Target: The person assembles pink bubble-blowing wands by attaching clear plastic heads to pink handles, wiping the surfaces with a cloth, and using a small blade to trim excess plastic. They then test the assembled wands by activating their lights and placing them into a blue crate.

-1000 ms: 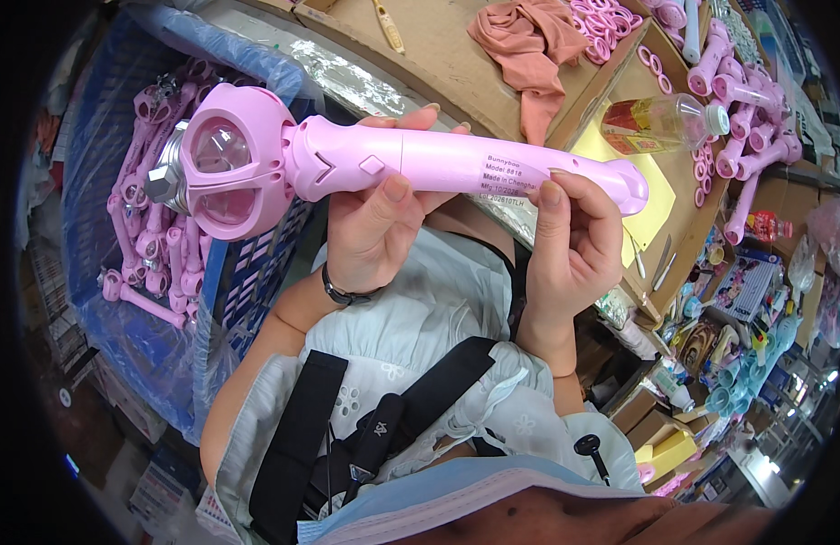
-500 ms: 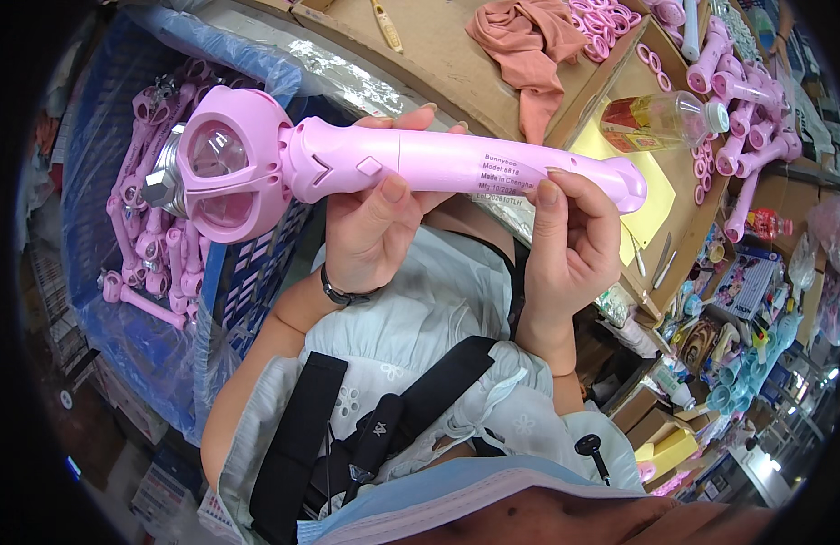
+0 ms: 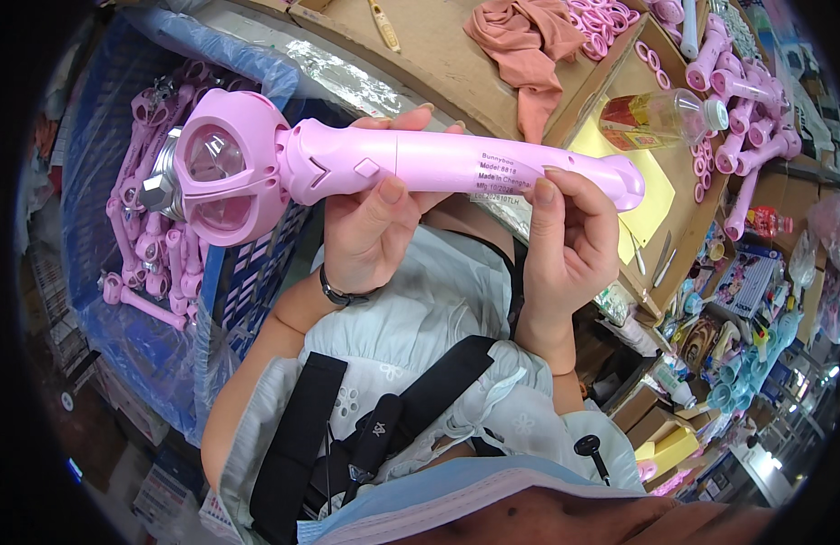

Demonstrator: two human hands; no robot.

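A pink toy wand [image 3: 438, 158] lies level across the middle of the view. Its round, caged head [image 3: 227, 168], with clear windows and a silver faceted knob, points left over a blue crate. Around the handle's middle my left hand [image 3: 376, 222] is closed, thumb in front and fingers behind. On the handle sits a clear sticker [image 3: 503, 178] with dark print, its lower edge sticking out past the wand's underside. Thumb and forefinger of my right hand [image 3: 570, 232] pinch together at the sticker's right end, close against the handle.
The plastic-lined blue crate [image 3: 134, 359] at the left holds several similar wands. Beyond my hands, a cardboard-lined bench [image 3: 429, 86] carries a salmon cloth [image 3: 529, 45], pink rings [image 3: 601, 23], a clear bottle [image 3: 661, 120] and yellow paper [image 3: 651, 195]. Pink handle parts [image 3: 756, 104] are piled at the right.
The wand has shifted very slightly left and its head has rolled a little. Both hands keep their holds.
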